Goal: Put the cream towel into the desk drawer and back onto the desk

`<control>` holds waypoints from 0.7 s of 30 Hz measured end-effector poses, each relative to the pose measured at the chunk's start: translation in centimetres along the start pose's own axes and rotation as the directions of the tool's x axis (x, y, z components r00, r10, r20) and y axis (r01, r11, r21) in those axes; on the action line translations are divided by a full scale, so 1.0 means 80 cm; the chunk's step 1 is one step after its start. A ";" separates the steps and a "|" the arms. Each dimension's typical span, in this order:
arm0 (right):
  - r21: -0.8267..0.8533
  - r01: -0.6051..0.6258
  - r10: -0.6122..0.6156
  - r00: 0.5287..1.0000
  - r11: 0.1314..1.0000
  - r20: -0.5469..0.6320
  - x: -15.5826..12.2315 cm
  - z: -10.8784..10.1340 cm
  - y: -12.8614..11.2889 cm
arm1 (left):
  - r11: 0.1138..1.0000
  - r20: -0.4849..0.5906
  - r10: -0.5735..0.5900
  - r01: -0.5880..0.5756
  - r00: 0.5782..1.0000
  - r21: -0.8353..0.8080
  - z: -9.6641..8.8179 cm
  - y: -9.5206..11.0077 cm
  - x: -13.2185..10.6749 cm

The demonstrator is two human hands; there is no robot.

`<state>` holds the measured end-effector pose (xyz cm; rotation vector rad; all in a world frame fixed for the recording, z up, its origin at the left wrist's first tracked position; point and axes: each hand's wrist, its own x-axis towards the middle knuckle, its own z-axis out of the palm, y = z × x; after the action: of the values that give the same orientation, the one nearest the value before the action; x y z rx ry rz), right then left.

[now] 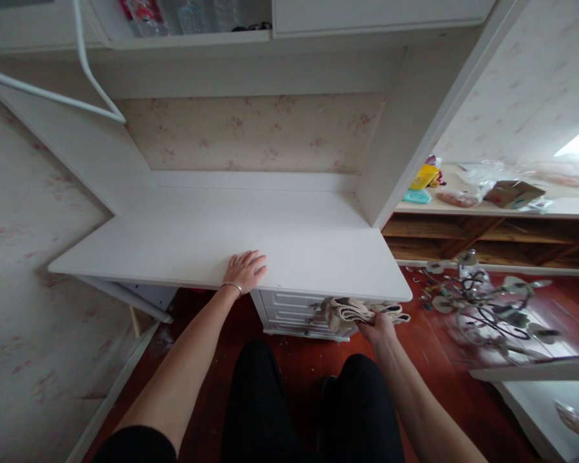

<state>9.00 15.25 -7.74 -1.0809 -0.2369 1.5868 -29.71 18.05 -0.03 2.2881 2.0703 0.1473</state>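
Note:
My left hand (246, 270) lies flat on the front edge of a white desk (183, 225), fingers spread, a bracelet at the wrist. In front of the desk's right part, my right hand (380, 329) grips a folded cloth (350, 312), beige with dark patches. The cloth sits just below the desktop edge and hides part of a white drawer unit (289, 312) behind it. My right thumb shows on the cloth; the other fingers are mostly hidden beneath it.
A metal chandelier (492, 315) lies on the red floor at right. Beyond it, a low shelf (511, 209) carries bags and a cardboard box (514, 193). Upper cabinets (381, 16) overhang the desk; a white bent rod (84, 64) juts in at upper left.

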 end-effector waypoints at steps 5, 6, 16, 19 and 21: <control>0.110 -0.048 0.061 0.991 0.993 -0.122 -0.031 0.024 -0.019 | 1.000 0.003 0.004 -0.004 1.000 -0.005 0.001 -0.001 -0.001; 0.138 -0.063 0.082 0.987 0.988 -0.137 -0.037 0.029 -0.021 | 1.000 0.004 0.006 -0.006 1.000 -0.009 0.001 -0.001 0.000; 0.249 -0.157 0.173 0.984 0.956 -0.045 -0.083 0.095 0.016 | 1.000 -0.020 0.005 -0.005 1.000 -0.018 0.005 0.000 0.000; 0.268 -0.231 0.237 0.971 0.935 0.010 -0.096 0.134 0.049 | 1.000 -0.034 0.013 -0.013 0.999 -0.013 0.006 -0.002 0.000; 0.314 -0.278 0.279 0.959 0.908 0.043 -0.103 0.162 0.072 | 1.000 -0.038 0.014 -0.015 0.999 -0.007 0.007 -0.003 0.001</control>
<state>-5.01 11.22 -0.13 -0.8910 0.1820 1.8034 -29.86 18.15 -0.64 2.3147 2.0678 0.1995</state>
